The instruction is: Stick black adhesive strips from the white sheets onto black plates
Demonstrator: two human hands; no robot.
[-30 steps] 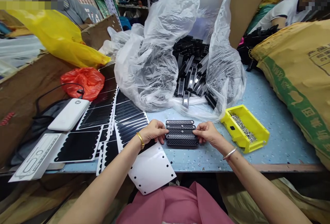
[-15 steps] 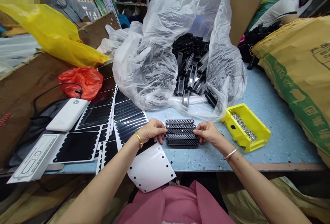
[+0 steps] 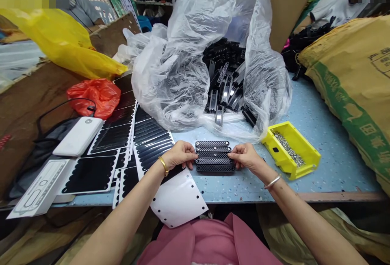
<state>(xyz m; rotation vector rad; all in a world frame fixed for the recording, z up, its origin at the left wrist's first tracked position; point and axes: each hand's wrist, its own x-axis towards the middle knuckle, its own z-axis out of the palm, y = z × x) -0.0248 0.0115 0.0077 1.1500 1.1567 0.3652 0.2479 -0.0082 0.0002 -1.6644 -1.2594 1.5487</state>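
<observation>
Several black plastic strips with a lattice pattern (image 3: 215,161) lie side by side on the blue table in front of me. Small silver metal bits dot the upper ones. My left hand (image 3: 182,154) pinches the left end of a middle strip between thumb and fingers. At the opposite end of the row, my right hand (image 3: 245,156) grips the same strip, as far as I can see. A yellow bin (image 3: 313,155) holding many small silver metal parts (image 3: 288,148) stands to the right of my right hand.
Behind the strips, a large clear plastic bag (image 3: 176,82) lies open, full of black parts (image 3: 224,86). Black sticker sheets (image 3: 152,135), a white power bank (image 3: 78,135) and a white box (image 3: 39,187) lie left. A big sack (image 3: 359,74) bounds the right; a person sits beyond.
Both hands stay on the strip and the row keeps its place. The view shifts slightly, and the person at the far right has moved an arm.
</observation>
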